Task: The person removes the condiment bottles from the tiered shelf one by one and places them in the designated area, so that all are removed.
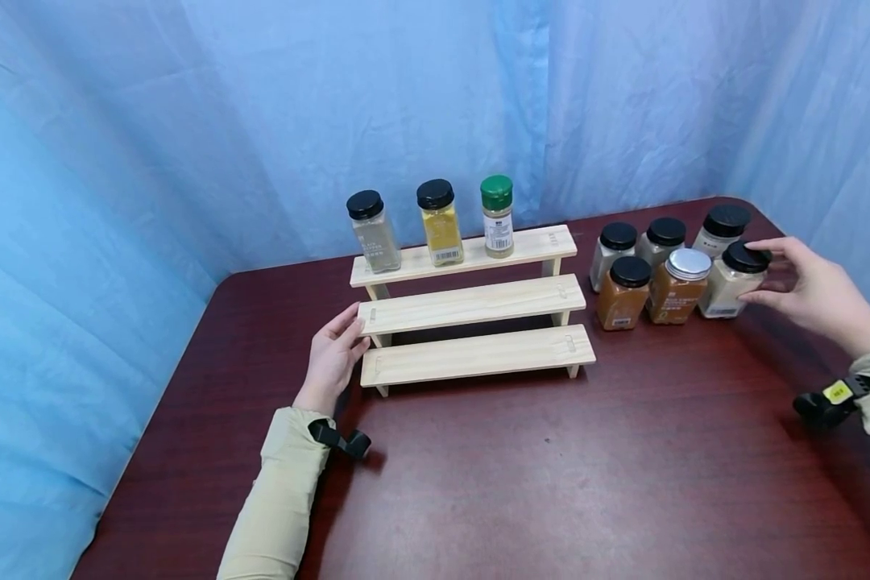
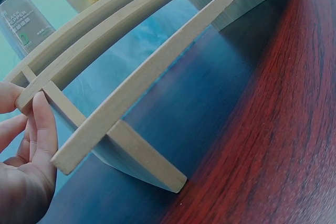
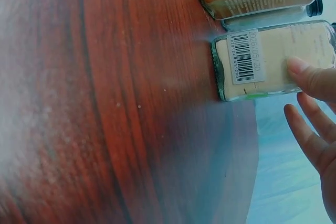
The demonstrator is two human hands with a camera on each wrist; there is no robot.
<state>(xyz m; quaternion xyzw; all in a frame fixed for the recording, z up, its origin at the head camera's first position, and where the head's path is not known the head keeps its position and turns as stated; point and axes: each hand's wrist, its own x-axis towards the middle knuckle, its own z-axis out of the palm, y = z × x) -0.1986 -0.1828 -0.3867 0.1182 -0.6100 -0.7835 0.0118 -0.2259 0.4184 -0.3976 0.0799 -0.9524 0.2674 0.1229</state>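
Observation:
A three-step wooden rack (image 1: pixel 471 306) stands on the table. My left hand (image 1: pixel 332 354) pinches the left end of its middle step; in the left wrist view the thumb and fingers (image 2: pixel 44 129) meet around that board end. Off to the right, my right hand (image 1: pixel 815 286) holds a square glass spice jar (image 1: pixel 728 283) of pale powder with a black lid. One finger lies over the lid, and the thumb (image 3: pixel 310 77) presses the jar's side near its barcode label (image 3: pixel 242 59).
On the top step stand a black pepper jar (image 1: pixel 379 242), a yellow spice jar (image 1: pixel 442 229) and a green-capped bottle (image 1: pixel 498 221). Several more jars cluster beside the held one, including an orange-brown jar (image 1: pixel 621 302) and a silver-lidded jar (image 1: pixel 676 294). Blue curtains (image 1: pixel 406 105) hang behind the table.

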